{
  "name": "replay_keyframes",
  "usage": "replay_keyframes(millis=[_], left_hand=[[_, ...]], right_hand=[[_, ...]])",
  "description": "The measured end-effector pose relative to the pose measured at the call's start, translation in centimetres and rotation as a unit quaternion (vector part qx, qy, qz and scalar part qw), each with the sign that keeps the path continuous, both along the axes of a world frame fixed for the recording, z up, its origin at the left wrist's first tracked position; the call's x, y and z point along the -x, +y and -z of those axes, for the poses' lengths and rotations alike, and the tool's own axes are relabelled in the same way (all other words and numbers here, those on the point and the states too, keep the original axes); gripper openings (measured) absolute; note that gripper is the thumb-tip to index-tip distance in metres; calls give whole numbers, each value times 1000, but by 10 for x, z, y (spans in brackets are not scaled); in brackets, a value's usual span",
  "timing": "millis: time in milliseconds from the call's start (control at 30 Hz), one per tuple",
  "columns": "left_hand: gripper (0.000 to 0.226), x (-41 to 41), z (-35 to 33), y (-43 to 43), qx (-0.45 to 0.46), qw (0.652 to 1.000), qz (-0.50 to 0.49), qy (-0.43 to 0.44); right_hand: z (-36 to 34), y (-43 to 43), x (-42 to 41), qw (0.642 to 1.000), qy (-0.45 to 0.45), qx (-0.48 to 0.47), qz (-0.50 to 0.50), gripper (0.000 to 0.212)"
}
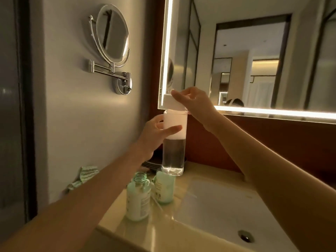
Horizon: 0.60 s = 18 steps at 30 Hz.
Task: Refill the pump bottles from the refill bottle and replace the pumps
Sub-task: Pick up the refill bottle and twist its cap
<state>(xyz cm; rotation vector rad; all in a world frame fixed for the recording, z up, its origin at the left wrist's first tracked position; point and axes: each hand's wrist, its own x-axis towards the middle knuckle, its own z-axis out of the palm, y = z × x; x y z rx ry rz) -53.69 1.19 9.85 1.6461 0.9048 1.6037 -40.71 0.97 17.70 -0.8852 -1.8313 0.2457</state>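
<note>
A tall clear bottle (174, 153) with white foam over clear liquid is held up above the counter. My left hand (156, 131) grips its upper part. My right hand (194, 102) holds a white cap (172, 103) just above the bottle's open mouth. Two small green bottles stand on the counter below: one (138, 199) has an open threaded neck with no pump, and the other (164, 186) is partly hidden behind the clear bottle's base.
A white sink basin (227, 211) with a drain (245, 237) lies to the right. A green striped cloth (81, 177) sits at the counter's back left. Dark plates (151, 163) are stacked behind the bottles. A lit wall mirror (254, 57) and a round swing-arm mirror (112, 37) hang above.
</note>
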Motion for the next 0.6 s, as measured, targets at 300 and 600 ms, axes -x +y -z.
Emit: replay_keyframes(millis=[300,600], left_hand=[[55,-80,101,-37,66,994,86,-9],[50,-95,142,-50,37,995,81,43]], right_hand=[[94,-33,-79,992,-44,86,80,45],[149,-51,-99,993,7,69,98,41]])
